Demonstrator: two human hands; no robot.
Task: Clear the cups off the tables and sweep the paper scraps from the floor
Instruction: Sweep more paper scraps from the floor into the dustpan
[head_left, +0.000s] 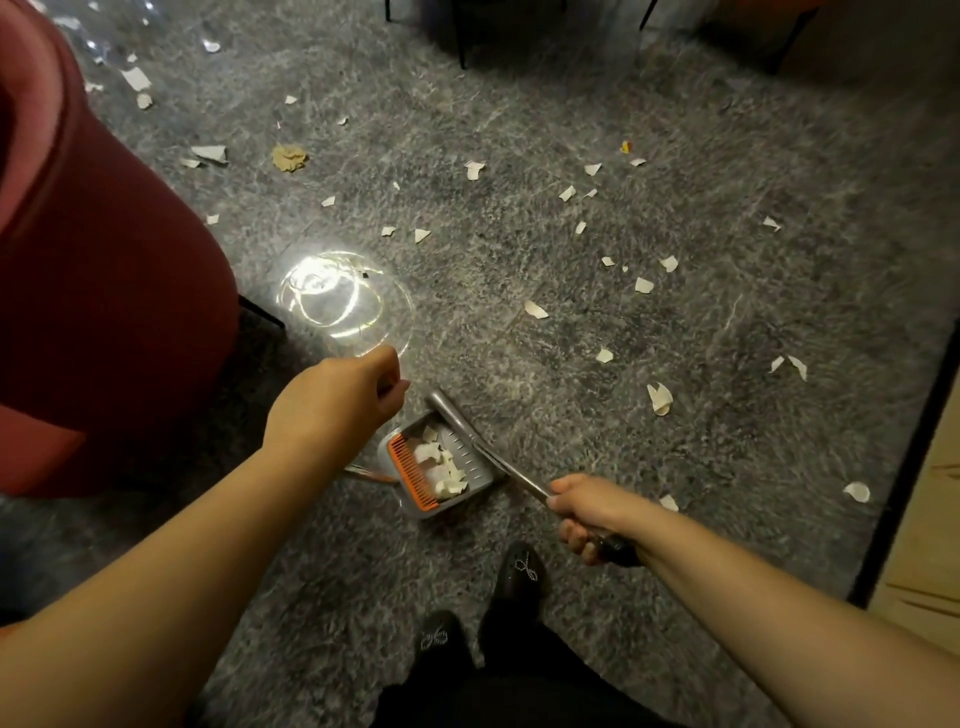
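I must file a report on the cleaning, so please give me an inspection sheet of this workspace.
Surface: grey speckled floor, with a bright light glare beside the armchair.
Job's things: grey dustpan with orange comb holds some paper scraps; many scraps still lie on the floor; no cups seen.
Clutter: crumpled brown wad.
Grippers: left hand grips something thin; right hand grips a long metal handle.
Cables: nothing seen.
Surroundings: red armchair, dark furniture legs, the person's black shoes.
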